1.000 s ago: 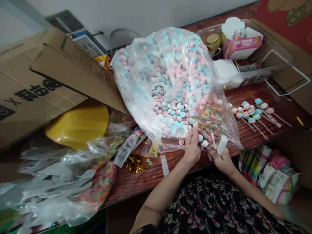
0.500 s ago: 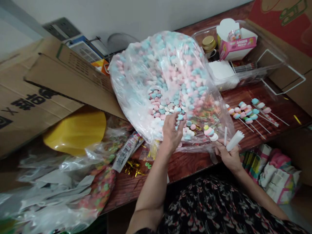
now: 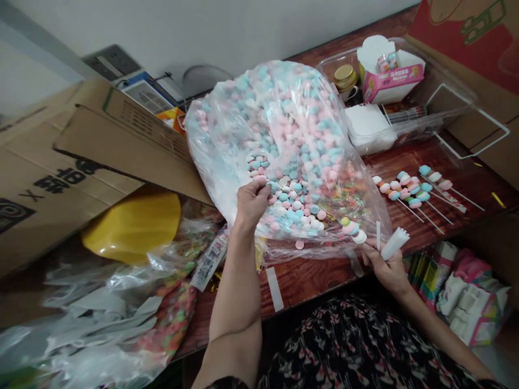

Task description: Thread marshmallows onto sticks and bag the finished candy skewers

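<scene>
A large clear plastic bag [image 3: 221, 146] full of pink, blue and white marshmallows lies in front of me, its opening facing my side. At the left rim of that opening is my left hand [image 3: 252, 204], fingers curled and thumb pressed in; what they hold, if anything, is hidden. Loose marshmallows [image 3: 290, 197] show just right of it. My right hand [image 3: 387, 266], at the table's front edge, is closed around a bundle of white sticks [image 3: 395, 243]. The same hand holds a marshmallow skewer [image 3: 352, 229], its candies resting over the bag's lower right corner.
Several finished marshmallow skewers [image 3: 414, 193] lie at right. Behind them, a clear tray [image 3: 450, 108] holds a pink box [image 3: 399, 81] and a gold-lidded jar [image 3: 345, 78]. Cardboard boxes [image 3: 121, 135] and a bag of gummy candies [image 3: 172, 324] stand at left, with a yellow sheet [image 3: 133, 224] between.
My left hand has moved left, from over the loose marshmallows to the rim of the opening, and its fingers have closed. The right hand still holds the sticks and skewer. The view has shifted slightly.
</scene>
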The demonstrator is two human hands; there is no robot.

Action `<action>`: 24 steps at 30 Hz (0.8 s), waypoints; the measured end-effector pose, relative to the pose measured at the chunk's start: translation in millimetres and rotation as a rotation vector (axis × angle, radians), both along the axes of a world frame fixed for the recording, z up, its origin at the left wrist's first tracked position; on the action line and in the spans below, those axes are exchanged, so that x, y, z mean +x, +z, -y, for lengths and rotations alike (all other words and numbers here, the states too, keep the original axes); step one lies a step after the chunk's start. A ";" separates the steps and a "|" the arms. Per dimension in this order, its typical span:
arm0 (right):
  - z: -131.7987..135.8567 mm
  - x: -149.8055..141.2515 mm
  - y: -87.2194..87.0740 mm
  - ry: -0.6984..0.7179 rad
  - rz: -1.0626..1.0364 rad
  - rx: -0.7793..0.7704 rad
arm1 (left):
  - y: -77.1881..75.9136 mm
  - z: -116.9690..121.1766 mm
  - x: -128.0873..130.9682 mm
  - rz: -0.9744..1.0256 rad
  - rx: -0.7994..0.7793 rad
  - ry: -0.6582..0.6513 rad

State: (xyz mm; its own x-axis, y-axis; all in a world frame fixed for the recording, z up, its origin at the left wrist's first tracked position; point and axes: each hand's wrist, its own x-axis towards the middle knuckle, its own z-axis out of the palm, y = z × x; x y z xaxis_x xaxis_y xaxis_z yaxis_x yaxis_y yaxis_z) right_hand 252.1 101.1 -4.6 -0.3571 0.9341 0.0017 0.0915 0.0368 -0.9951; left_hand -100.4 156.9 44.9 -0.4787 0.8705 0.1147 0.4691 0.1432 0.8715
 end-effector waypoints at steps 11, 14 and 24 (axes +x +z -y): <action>8.9 -15.3 -3.0 0.133 -0.007 0.032 | -3.6 -16.9 44.6 -1.000 -0.169 -0.195; 7.6 -11.5 -4.5 0.129 -0.009 0.009 | -3.9 -6.3 46.9 -1.015 -0.171 -0.181; -1.1 -34.6 11.2 0.093 -0.035 0.086 | 2.6 36.1 68.8 -0.093 0.257 -0.137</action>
State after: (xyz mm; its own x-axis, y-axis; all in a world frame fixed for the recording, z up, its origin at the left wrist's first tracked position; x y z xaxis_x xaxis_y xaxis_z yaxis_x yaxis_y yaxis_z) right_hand 217.4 102.2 6.6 -0.4402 0.8929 0.0941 0.0493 0.1287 -0.9905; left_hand -31.6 120.9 47.5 -0.3363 0.8627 0.3777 0.5485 -0.1466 0.8232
